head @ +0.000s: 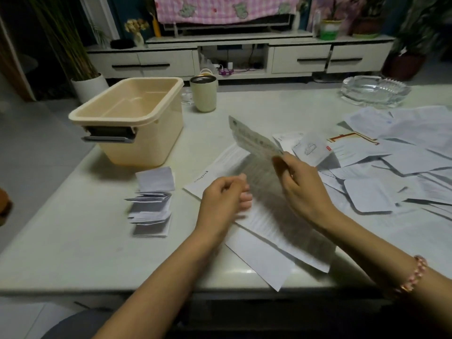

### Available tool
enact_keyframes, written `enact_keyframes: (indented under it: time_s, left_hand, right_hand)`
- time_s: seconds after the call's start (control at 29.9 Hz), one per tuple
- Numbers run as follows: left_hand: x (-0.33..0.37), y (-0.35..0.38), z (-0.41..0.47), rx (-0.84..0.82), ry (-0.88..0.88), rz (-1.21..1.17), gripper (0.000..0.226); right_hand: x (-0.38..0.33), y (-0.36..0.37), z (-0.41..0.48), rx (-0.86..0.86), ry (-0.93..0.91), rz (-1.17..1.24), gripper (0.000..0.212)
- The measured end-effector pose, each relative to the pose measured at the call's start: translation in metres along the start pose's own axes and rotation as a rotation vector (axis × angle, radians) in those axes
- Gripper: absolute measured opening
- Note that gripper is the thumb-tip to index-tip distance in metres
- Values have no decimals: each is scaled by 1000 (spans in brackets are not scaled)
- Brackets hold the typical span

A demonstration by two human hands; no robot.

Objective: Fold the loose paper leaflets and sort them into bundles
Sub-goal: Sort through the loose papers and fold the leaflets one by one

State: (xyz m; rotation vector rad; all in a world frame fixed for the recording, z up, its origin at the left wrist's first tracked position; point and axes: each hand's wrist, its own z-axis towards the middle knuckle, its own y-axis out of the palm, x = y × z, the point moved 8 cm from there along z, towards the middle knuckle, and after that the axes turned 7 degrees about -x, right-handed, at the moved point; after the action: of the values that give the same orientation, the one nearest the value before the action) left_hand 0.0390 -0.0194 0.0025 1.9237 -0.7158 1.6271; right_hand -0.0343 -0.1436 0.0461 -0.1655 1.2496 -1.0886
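Fingers (281, 165) of our right hand (302, 184) pinch a long, narrow printed leaflet (252, 138), tilted above flat sheets (269, 228) on the glossy table (73, 241); our left hand (223, 196) curls, holding nothing, near a stack of folded leaflets (152, 204).

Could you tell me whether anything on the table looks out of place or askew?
One white paper sheet juts past the near edge of the pale table; the stack of folded white leaflets leans unevenly.

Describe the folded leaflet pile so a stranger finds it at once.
Find the beige bin on the left of the table. In front of it lies the folded leaflet pile. Unlike the loose sheets spread to the right, it is small, creased, stacked.
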Motion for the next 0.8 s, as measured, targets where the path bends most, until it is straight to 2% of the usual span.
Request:
enact_keyframes:
  time_s: [0.07, 0.13, 0.2, 0.27, 0.37, 0.47, 0.6, 0.7, 0.8]
  left_hand:
    - [-5, 18, 3, -148, -131, -250, 22]
    - [-3, 34, 4, -265, -162, -454, 28]
    - [-1, 41, 6, -301, -164, -552, 45]
    - [-1, 46, 7, -296, -162, -608, 49]
    - [-4, 42, 11, -220, -138, -638, 35]
    - [-6, 34, 15, -157, -114, -551, 27]
    - [-5, 28, 14, -150, -115, -391, 24]
    - [-3, 32, 10, -216, -120, -300, 24]
    - [-3, 33, 6, -249, -116, -234, 28]
  right_hand:
    - [-10, -4, -8, 22, 38, 345, 23]
    - [-10, 1, -19, -13, 149, 680, 23]
    - [-2, 10, -30, -31, 324, 928, 21]
    - [5, 15, -35, -42, 445, 1062, 19]
    - [7, 16, -34, -48, 481, 1052, 19]
    - [15, 1, -31, 7, 484, 810, 13]
    - [27, -22, -26, 94, 445, 596, 23]
    - [32, -19, -23, -21, 466, 590, 34]
    - [27, -2, -25, -199, 521, 713, 27]
